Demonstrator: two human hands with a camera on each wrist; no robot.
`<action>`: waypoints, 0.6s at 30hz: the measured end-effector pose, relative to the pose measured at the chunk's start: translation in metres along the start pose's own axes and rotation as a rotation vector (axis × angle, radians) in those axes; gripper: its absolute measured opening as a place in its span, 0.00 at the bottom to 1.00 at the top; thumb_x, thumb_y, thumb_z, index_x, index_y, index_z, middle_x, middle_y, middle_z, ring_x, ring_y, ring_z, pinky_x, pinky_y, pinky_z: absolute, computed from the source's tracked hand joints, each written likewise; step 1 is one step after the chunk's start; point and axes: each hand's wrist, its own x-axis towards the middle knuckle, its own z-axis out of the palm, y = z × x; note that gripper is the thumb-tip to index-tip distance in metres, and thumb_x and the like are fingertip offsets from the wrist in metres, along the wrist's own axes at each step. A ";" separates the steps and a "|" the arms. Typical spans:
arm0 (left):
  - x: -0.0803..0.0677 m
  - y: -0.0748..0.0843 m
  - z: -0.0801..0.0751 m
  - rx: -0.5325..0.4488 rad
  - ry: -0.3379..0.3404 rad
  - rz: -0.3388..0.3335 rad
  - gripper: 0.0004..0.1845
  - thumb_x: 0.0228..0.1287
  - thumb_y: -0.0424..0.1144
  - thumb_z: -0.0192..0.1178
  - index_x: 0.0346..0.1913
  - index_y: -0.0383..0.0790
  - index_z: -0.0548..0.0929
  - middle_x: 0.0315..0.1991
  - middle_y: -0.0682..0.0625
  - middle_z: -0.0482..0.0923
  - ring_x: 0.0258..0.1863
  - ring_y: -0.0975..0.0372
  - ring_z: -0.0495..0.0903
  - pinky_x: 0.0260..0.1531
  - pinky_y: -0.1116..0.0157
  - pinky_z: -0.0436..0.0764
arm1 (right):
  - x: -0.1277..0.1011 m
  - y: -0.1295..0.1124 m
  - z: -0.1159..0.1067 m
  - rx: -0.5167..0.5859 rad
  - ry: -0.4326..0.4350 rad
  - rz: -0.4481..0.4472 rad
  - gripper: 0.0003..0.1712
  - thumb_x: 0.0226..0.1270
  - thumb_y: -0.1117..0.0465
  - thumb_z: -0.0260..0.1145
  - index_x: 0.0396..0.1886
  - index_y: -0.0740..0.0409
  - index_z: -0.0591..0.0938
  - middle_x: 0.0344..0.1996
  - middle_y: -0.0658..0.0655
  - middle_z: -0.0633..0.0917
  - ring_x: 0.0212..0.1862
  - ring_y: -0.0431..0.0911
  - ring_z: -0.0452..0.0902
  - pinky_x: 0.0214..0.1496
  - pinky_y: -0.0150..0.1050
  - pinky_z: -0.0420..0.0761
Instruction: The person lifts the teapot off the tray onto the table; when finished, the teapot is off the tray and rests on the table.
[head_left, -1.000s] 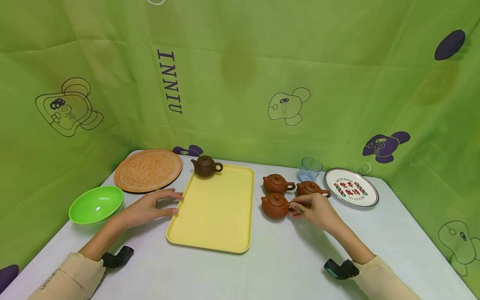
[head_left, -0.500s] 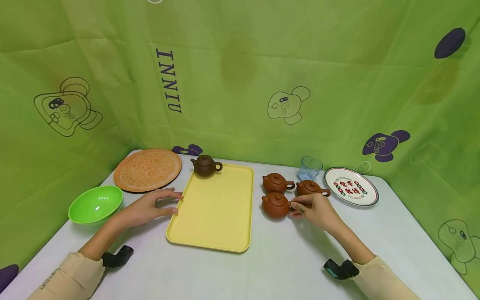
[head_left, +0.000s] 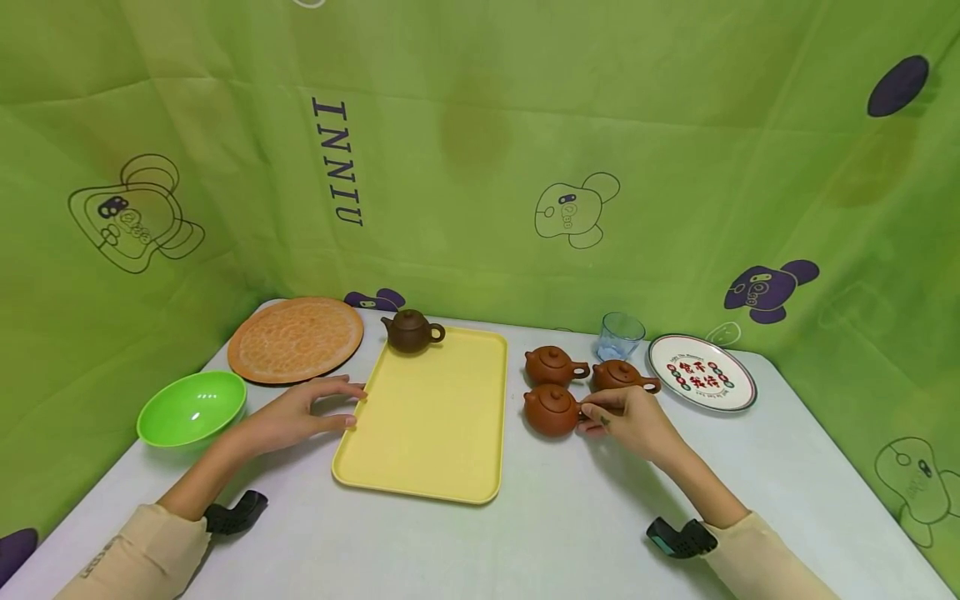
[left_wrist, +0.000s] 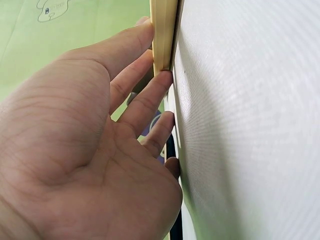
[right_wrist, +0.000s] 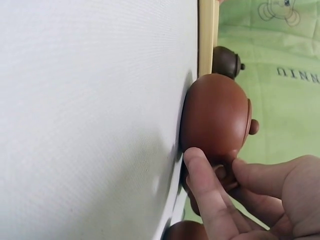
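My right hand (head_left: 633, 423) pinches the handle of a reddish-brown clay teapot (head_left: 551, 412), which sits upright on the white table just right of the yellow tray (head_left: 423, 433). In the right wrist view, thumb and fingers close on that handle beside the round teapot body (right_wrist: 215, 117). My left hand (head_left: 296, 418) touches the tray's left edge with fingers spread and fairly straight. The left wrist view has its fingertips against the tray's side (left_wrist: 163, 35). A dark brown teapot (head_left: 408, 333) stands at the tray's far left corner.
Two more reddish-brown teapots (head_left: 549, 367) stand close behind the held one. A blue glass (head_left: 621, 338) and a patterned white plate (head_left: 703, 373) lie at the back right. A round orange mat (head_left: 296, 340) and a green bowl (head_left: 193, 410) are at the left. Green cloth encloses the table.
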 end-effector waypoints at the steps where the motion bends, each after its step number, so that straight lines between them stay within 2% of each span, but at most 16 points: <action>1: 0.000 0.000 0.000 0.000 0.000 0.001 0.22 0.69 0.47 0.72 0.63 0.46 0.85 0.72 0.44 0.80 0.82 0.33 0.56 0.77 0.30 0.59 | 0.000 0.000 0.000 0.000 0.001 -0.001 0.13 0.77 0.66 0.67 0.51 0.72 0.88 0.35 0.64 0.94 0.39 0.52 0.95 0.43 0.39 0.92; 10: 0.001 0.003 0.000 0.005 0.000 0.015 0.21 0.70 0.46 0.71 0.63 0.46 0.85 0.71 0.43 0.80 0.82 0.33 0.58 0.76 0.30 0.61 | 0.001 0.003 0.001 -0.005 0.011 0.013 0.12 0.77 0.65 0.67 0.51 0.70 0.89 0.35 0.63 0.94 0.38 0.48 0.95 0.43 0.35 0.91; 15: 0.001 0.001 0.000 0.004 0.002 0.007 0.22 0.70 0.47 0.72 0.63 0.47 0.85 0.72 0.43 0.80 0.82 0.33 0.58 0.77 0.31 0.61 | 0.000 0.002 0.001 0.056 0.004 0.003 0.13 0.77 0.67 0.66 0.52 0.74 0.87 0.36 0.67 0.94 0.40 0.52 0.94 0.43 0.39 0.92; 18: 0.001 0.000 0.001 -0.001 0.002 -0.006 0.22 0.69 0.48 0.72 0.63 0.48 0.85 0.72 0.44 0.80 0.83 0.34 0.57 0.77 0.31 0.60 | 0.000 0.002 0.001 0.053 0.006 -0.010 0.14 0.77 0.67 0.67 0.53 0.74 0.87 0.37 0.67 0.93 0.39 0.53 0.94 0.43 0.39 0.92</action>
